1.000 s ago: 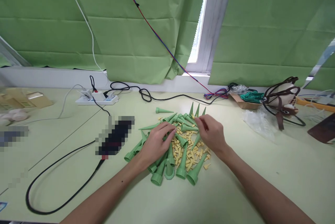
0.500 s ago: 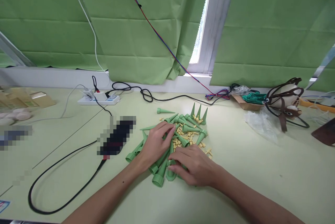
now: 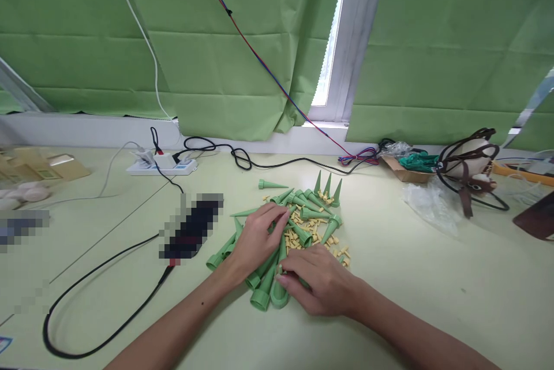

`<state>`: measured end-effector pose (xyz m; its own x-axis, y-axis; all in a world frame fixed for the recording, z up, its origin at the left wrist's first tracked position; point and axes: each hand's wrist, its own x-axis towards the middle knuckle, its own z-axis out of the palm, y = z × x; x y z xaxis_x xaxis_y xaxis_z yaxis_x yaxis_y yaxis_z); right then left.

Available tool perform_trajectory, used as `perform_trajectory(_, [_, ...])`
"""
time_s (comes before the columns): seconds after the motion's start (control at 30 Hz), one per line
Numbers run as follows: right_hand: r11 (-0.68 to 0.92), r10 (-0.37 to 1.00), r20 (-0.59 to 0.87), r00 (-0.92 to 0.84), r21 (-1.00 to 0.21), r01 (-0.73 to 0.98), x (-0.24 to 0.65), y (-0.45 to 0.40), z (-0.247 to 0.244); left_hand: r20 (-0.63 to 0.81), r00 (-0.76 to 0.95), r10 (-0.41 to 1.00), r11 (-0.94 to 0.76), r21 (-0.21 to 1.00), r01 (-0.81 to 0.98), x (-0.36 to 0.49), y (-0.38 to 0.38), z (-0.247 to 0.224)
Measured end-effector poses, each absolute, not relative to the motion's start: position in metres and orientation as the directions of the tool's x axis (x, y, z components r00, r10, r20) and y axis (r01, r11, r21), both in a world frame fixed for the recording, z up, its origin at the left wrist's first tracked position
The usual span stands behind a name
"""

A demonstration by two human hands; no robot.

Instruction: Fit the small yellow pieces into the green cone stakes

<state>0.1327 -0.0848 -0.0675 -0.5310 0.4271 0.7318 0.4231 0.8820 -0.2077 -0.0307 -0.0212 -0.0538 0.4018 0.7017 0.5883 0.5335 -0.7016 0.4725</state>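
Pinch nearest green cone (image 3: 279, 296) squarely by its tip, with right hand (image 3: 320, 279) narrowed there, at the near edge of the heap (image 3: 260, 299). Steady the rest with left hand (image 3: 259, 232) curled over; cannot tell a firm grip in either. Lift clear of loose yellow pieces (image 3: 294, 240), sparing three upright cones (image 3: 328, 187) beyond.

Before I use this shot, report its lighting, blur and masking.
Head view: the window glares nearly white between the curtains; the left hand, right hand and green cones look reasonably sharp; the boxes near the left edge look soft and smeared; blocky pixels hide the detail of a dark object, so I cannot tell what it is.
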Motion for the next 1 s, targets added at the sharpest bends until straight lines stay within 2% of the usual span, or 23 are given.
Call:
perform_trajectory(0.1, [0.871, 0.434, 0.796, -0.422, -0.252, 0.421, 0.134, -0.083, -0.069, 0.593, 0.395, 0.702, -0.701, 0.477, 0.530, -0.031, -0.022, -0.053])
perform_trajectory(0.2, [0.824, 0.469, 0.851, -0.238, -0.324, 0.465, 0.137, -0.077, -0.070, 0.597, 0.392, 0.700, -0.703, 0.480, 0.525, -0.030, -0.023, -0.051])
perform_trajectory(0.33, [0.711, 0.548, 0.836, 0.001, -0.467, 0.526, 0.144, -0.065, -0.070, 0.584, 0.392, 0.711, -0.698, 0.513, 0.500, -0.029, -0.025, -0.048])
perform_trajectory(0.43, [0.650, 0.582, 0.809, 0.088, -0.527, 0.547, 0.149, -0.058, -0.069, 0.550, 0.437, 0.711, -0.703, 0.549, 0.453, -0.029, -0.028, -0.045])
perform_trajectory(0.63, [0.632, 0.596, 0.799, 0.083, -0.530, 0.565, 0.154, -0.053, -0.071, 0.448, 0.557, 0.700, -0.703, 0.572, 0.423, -0.028, -0.033, -0.043])
perform_trajectory(1.0, [0.708, 0.508, 0.859, -0.062, -0.375, 0.599, 0.152, -0.052, -0.075, 0.352, 0.664, 0.660, -0.714, 0.570, 0.407, -0.027, -0.036, -0.047])
